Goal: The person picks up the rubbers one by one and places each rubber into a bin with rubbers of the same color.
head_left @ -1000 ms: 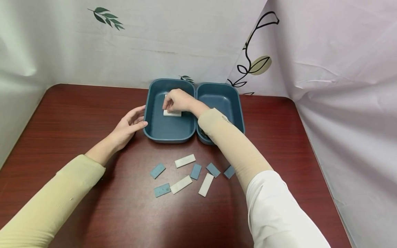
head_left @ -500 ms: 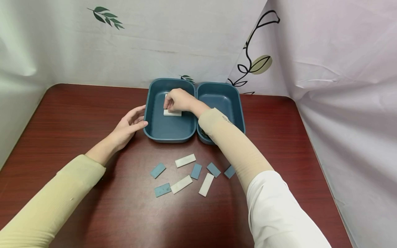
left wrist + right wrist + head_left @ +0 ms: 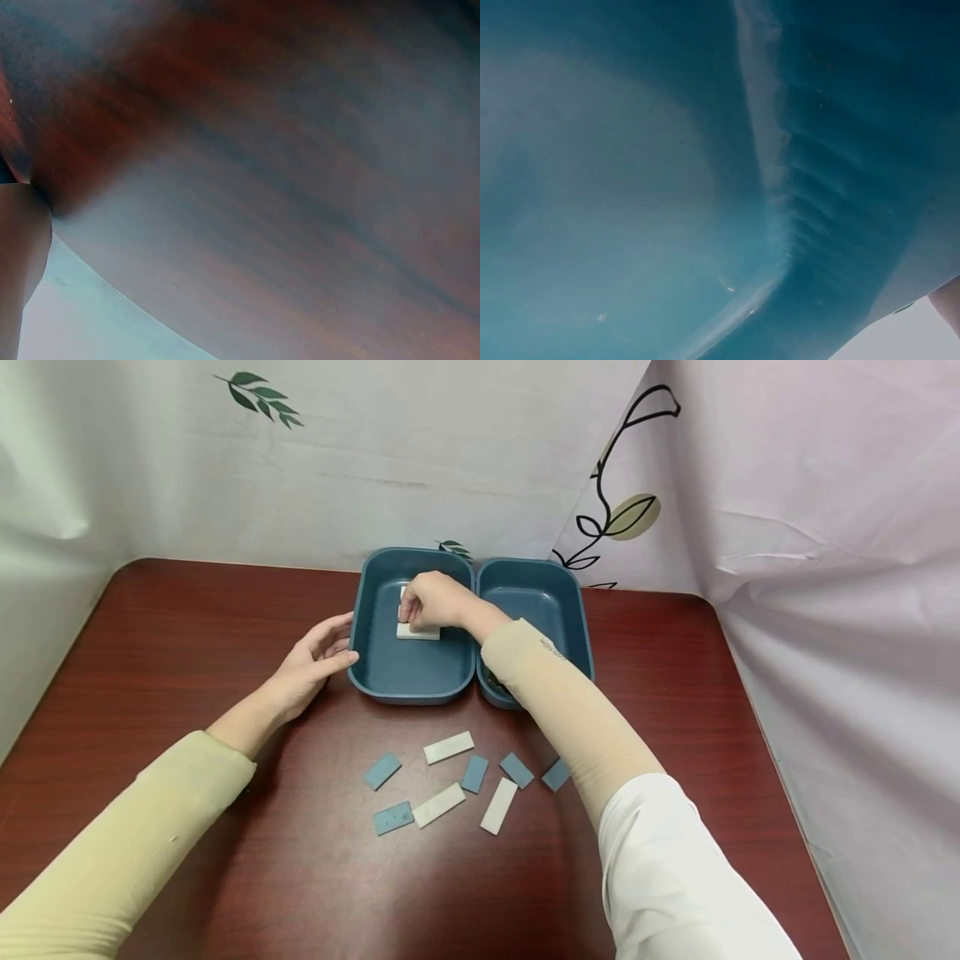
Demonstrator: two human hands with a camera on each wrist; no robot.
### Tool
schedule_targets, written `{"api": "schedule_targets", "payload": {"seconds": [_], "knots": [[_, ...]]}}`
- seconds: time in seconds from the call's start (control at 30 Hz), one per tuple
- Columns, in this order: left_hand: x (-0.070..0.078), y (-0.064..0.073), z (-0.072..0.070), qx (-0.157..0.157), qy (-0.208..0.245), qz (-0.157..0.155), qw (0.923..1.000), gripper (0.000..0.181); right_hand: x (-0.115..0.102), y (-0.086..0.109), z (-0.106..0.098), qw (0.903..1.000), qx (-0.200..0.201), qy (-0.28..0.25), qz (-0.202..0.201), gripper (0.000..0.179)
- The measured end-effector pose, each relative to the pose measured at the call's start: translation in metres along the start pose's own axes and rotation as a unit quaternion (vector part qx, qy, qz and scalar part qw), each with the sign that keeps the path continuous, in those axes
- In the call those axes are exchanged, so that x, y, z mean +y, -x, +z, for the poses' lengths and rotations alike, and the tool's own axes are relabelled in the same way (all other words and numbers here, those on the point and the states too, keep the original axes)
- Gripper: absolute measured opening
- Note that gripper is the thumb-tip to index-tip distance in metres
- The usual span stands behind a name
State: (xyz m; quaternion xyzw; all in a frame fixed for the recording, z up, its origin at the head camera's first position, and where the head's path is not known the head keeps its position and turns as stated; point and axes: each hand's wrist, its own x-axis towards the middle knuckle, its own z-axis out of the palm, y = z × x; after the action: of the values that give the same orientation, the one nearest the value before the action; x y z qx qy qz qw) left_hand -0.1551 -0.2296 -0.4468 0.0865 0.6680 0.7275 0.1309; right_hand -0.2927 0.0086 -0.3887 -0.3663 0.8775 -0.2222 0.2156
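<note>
In the head view my right hand (image 3: pixel 438 600) reaches down into the left blue box (image 3: pixel 412 681). Its bent fingers pinch at a white block, mostly hidden by the hand, just behind another white block (image 3: pixel 417 632) lying flat on the box floor. My left hand (image 3: pixel 311 664) rests against the outside of this box's left wall, thumb toward the near side, fingers farther back. A strip of that hand (image 3: pixel 22 247) shows at the left edge of the left wrist view. The right wrist view is filled by a blue box wall (image 3: pixel 840 187).
A second blue box (image 3: pixel 536 610) adjoins on the right, under my right forearm; something dark sits in its near left corner. On the red-brown table (image 3: pixel 300 860) in front lie loose white blocks (image 3: pixel 448 747) and several shorter blue blocks (image 3: pixel 474 774). White patterned cloth (image 3: pixel 450 460) hangs behind.
Both hands stay nearly where they were; the right fingers remain at the white blocks in the left box. The whole head view has shifted very slightly.
</note>
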Motion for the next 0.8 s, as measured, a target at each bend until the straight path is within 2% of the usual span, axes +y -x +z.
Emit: {"api": "schedule_targets", "payload": {"seconds": [0.57, 0.8], "knots": [[0.0, 0.001, 0.001, 0.001, 0.002, 0.002, 1.0, 0.062, 0.0, 0.0, 0.0, 1.0, 0.0, -0.006, -0.006, 0.011], [0.0, 0.001, 0.0, 0.0, -0.005, -0.002, 1.0, 0.062, -0.005, 0.005, -0.012, 0.9996, 0.014, -0.013, -0.022, 0.013]]}}
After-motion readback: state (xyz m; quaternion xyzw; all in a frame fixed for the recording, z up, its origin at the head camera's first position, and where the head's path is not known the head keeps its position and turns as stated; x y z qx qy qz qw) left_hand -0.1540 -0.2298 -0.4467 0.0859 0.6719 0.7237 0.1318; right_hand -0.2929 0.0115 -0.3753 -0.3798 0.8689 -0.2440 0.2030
